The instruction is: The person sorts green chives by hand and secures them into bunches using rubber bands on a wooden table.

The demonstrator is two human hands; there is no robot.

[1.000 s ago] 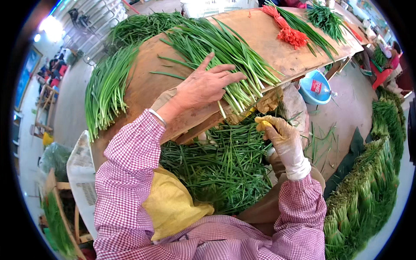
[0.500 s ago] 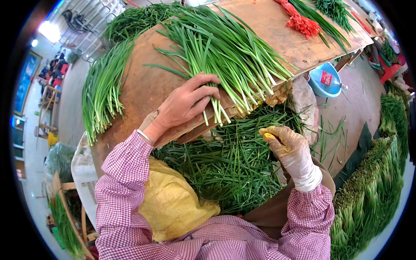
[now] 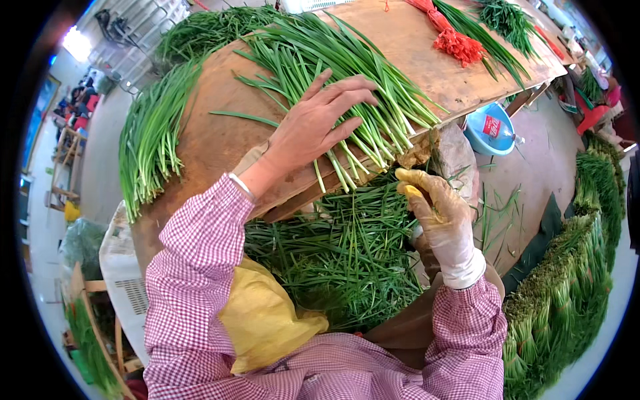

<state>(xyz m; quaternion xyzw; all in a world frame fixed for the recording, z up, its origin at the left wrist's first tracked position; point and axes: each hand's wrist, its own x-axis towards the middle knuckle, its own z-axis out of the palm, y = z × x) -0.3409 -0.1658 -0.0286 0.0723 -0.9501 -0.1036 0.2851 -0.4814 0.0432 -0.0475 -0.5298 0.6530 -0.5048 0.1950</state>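
Note:
A spread of garlic chives (image 3: 320, 73) lies on the wooden table (image 3: 220, 93), pale stem ends toward me at the edge. Over these stems my bare left hand (image 3: 313, 120) is open, fingers spread across them without gripping. My right hand (image 3: 437, 210) wears a thin, stained glove with a yellow cover on the thumb tip. It hovers off the table's front edge, above loose leaves (image 3: 340, 247), fingers bent and a little apart from the thumb. Nothing shows between them.
More chives (image 3: 153, 133) hang over the table's left side. Red ties (image 3: 460, 47) lie at the far right. A blue basin (image 3: 492, 137) stands below the table. Bundled chives (image 3: 560, 300) line the right side; a yellow sack (image 3: 263, 313) lies by my lap.
My left hand has moved right and away from me across the stems, its fingers spreading wider. The right hand's fingers have loosened slightly. The whole view has shifted a little.

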